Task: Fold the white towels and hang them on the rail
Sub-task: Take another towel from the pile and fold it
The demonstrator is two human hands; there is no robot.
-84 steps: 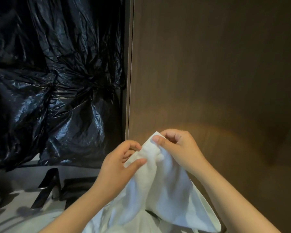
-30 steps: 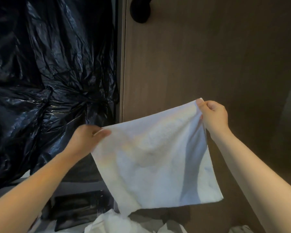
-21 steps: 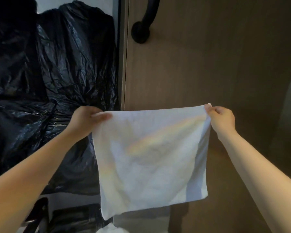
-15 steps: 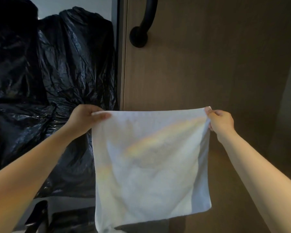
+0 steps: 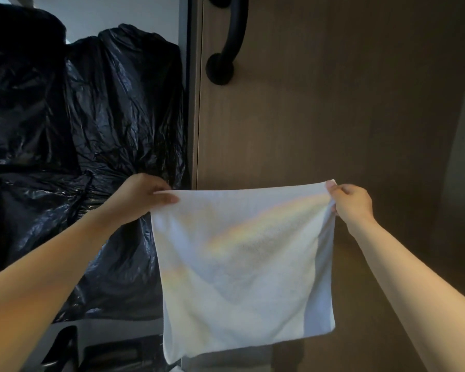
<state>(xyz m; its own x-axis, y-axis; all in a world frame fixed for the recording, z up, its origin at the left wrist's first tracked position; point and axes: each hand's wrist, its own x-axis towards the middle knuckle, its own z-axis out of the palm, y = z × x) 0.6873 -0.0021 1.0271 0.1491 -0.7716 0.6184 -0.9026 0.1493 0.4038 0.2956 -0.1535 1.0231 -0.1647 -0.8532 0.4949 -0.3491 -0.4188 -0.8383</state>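
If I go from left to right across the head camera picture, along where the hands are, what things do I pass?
black plastic bags → left hand → white towel → right hand

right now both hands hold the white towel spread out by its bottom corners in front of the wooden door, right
No: the head view shows the left hand and right hand holding the white towel by its top corners, spread out in front of the wooden door.
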